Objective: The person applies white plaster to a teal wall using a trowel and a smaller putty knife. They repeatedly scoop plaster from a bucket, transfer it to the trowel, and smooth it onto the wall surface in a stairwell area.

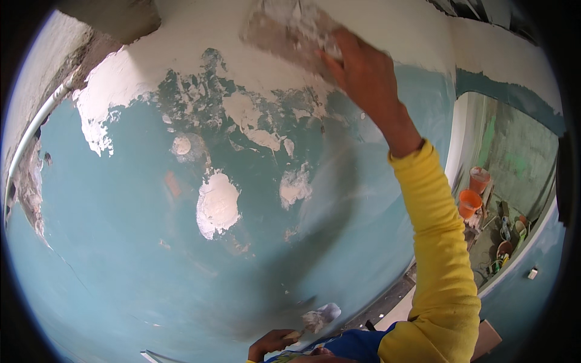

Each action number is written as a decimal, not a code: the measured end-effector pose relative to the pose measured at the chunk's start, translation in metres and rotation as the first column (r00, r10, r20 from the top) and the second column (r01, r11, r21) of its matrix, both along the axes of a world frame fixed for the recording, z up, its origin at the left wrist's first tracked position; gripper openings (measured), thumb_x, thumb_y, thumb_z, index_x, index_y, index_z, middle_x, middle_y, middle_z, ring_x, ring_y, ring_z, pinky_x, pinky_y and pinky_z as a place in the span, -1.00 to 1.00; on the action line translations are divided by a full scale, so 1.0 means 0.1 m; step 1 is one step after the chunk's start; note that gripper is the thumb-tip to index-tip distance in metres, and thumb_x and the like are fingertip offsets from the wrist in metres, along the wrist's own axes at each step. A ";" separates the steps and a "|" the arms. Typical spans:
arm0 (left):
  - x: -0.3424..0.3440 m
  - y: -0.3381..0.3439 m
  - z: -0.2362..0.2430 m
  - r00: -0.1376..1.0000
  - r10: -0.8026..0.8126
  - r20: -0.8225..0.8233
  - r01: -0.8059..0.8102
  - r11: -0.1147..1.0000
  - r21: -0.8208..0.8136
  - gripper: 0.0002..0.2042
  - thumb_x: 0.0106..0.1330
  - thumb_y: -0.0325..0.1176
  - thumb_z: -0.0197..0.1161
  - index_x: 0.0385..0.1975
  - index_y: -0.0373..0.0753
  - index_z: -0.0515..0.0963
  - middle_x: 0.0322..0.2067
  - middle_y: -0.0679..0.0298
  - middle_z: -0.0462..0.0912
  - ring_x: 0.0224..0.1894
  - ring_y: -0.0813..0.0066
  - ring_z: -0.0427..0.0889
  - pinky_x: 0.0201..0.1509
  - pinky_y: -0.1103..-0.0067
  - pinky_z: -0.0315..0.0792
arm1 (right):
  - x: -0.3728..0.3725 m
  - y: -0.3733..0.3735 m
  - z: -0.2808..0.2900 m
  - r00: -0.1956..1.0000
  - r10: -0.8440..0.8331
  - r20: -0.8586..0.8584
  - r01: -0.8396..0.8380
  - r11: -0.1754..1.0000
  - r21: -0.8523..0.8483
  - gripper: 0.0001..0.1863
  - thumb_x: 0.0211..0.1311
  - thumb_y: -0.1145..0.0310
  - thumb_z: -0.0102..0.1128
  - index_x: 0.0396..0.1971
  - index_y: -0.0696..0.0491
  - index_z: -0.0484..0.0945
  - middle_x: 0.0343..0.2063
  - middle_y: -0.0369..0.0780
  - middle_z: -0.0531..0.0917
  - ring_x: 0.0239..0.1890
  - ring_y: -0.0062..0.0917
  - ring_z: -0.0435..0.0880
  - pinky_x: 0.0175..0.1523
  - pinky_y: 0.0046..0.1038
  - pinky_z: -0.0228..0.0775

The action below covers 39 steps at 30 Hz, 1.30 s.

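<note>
My right hand [370, 75] is raised high, its fingers wrapped round the handle of a wide plastering trowel [281, 37]. The trowel's flat blade is smeared with white plaster and lies against the upper wall, on the white coat [193, 27]. Low down at the bottom edge, my left hand [271, 343] is closed on a putty knife [321, 317], whose blade carries a lump of white putty. Below the white coat the wall is blue-green [260, 242], with ragged patches and a thick round white spot [218, 206].
A pale pipe [36, 121] runs down the broken wall edge at left. To the right, a doorway opens onto a space with orange buckets [469, 202] and several tools on the floor. A small white fitting [532, 273] sits on the right wall.
</note>
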<state>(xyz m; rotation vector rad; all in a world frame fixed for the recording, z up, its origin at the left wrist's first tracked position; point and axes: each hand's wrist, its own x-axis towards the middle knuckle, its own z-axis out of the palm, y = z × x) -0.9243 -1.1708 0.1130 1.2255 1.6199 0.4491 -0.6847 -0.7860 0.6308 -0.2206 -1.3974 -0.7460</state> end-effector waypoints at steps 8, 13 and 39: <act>0.08 0.05 -0.02 0.995 0.095 0.035 -0.092 0.992 -0.084 -0.47 0.44 0.01 0.28 0.25 -0.22 0.56 -0.08 0.23 0.69 -0.05 0.49 0.56 0.07 0.53 0.42 | 0.20 0.20 1.09 0.963 -0.117 -0.244 0.073 0.981 -0.181 -0.65 0.24 0.31 0.25 -0.04 0.13 0.43 -0.37 0.07 0.71 -0.27 0.09 0.70 -0.22 0.02 0.54; 0.11 0.03 -0.05 0.997 0.065 0.052 -0.064 0.998 -0.015 -0.48 0.41 0.01 0.30 0.25 -0.17 0.59 -0.31 0.32 0.66 -0.34 0.57 0.52 -0.25 0.58 0.46 | 0.58 0.42 0.30 0.942 0.003 -0.335 -0.194 0.821 -0.537 -0.64 0.34 0.15 0.33 -0.13 0.14 0.53 -0.51 -0.06 0.70 -0.45 -0.26 0.75 -0.30 -0.26 0.56; 0.28 0.38 0.13 0.998 0.059 0.035 -0.053 0.988 -0.147 -0.45 0.34 0.03 0.38 0.20 -0.20 0.61 -0.28 0.29 0.70 -0.38 0.52 0.58 -0.24 0.55 0.53 | 0.58 0.78 -1.22 0.993 0.011 0.115 0.020 0.965 -0.261 -0.77 0.29 0.24 0.39 -0.21 0.02 0.57 -0.32 -0.14 0.69 -0.37 -0.17 0.70 -0.34 -0.24 0.56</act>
